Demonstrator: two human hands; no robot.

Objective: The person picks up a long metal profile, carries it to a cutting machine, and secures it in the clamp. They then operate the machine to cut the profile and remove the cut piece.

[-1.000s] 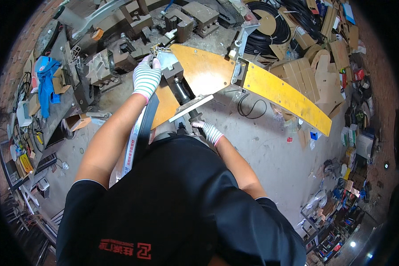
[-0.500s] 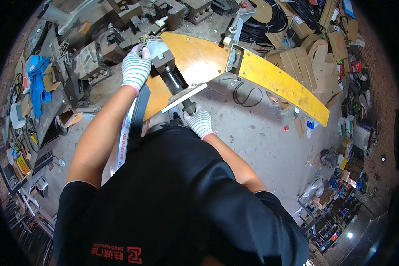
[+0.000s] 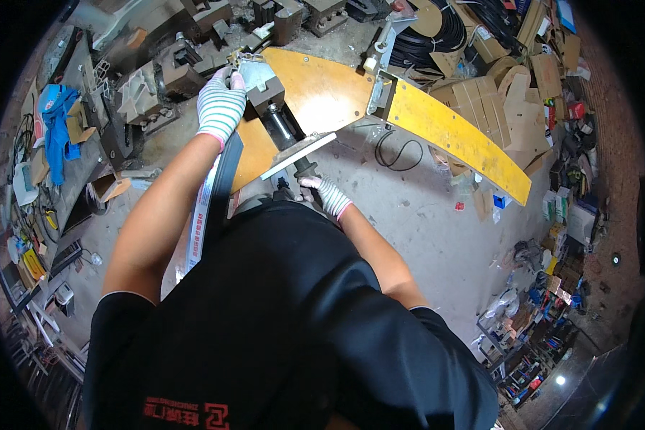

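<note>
My left hand [image 3: 222,106], in a white glove with green stripes, is closed round the far end of a long dark grey profile [image 3: 228,166] with printed film on one side. Its fingertips lie beside a grey metal block [image 3: 265,92] on the orange-yellow board [image 3: 315,82] of a machine. A shiny black cylinder [image 3: 285,127] runs from that block through a pale crosspiece [image 3: 299,155] to a dark knob [image 3: 306,169]. My right hand [image 3: 328,195], gloved alike, is curled at the near end of this knob, thumb against it; some fingers are hidden.
A long yellow curved arm [image 3: 459,136] reaches out to the right. Metal blocks and fixtures [image 3: 183,75] crowd the bench at the far left. Coiled black hose [image 3: 426,46] and cardboard [image 3: 473,104] lie at the far right. A loose black cord [image 3: 400,154] is on the floor.
My right hand has shifted slightly right and nearer to me, its fingers now lower at the knob's end. My left hand keeps its hold on the profile.
</note>
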